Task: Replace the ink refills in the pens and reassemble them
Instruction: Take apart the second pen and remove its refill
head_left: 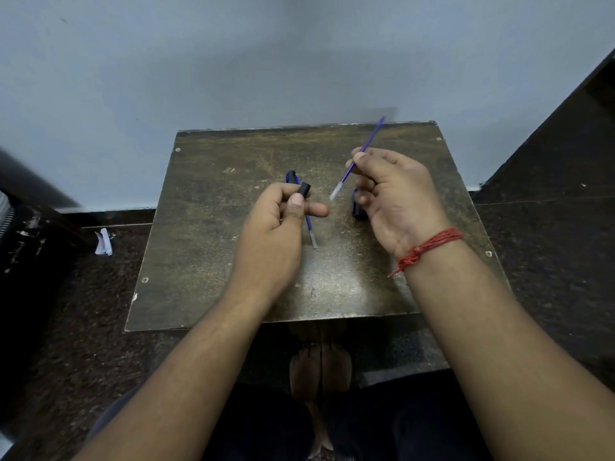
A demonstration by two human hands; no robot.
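Both forearms reach in from 6 o'clock, over dark trousers and bare feet [320, 367] resting on the speckled floor [545, 261]. A red thread [429, 246] is tied round the right wrist. Beyond them lies the worn brown tabletop [213, 247].

Over its middle, the left hand [276, 224] has its fingers curled round a black pen barrel [304, 189], thumb pressed along it and the open end pointing toward 1 o'clock; the forefinger sticks out straight toward 3 o'clock. Under that hand a second refill [310, 232] lies on the tabletop, its tip toward 6 o'clock, and a dark pen piece [291, 176] shows just past the knuckles at 12 o'clock.

At 3 o'clock from the barrel, the right hand [396, 194] pinches a purple ink refill [361, 158] between thumb and forefinger, the other fingers folded in. The refill slants, its pale tip down near the barrel's mouth but apart from it, its far end up toward 1 o'clock. Another dark pen part [358, 212] lies half hidden beneath this hand.

Farther off stands a pale blue wall [233, 61]; a scrap of paper [103, 242] lies on the floor at 9 o'clock.
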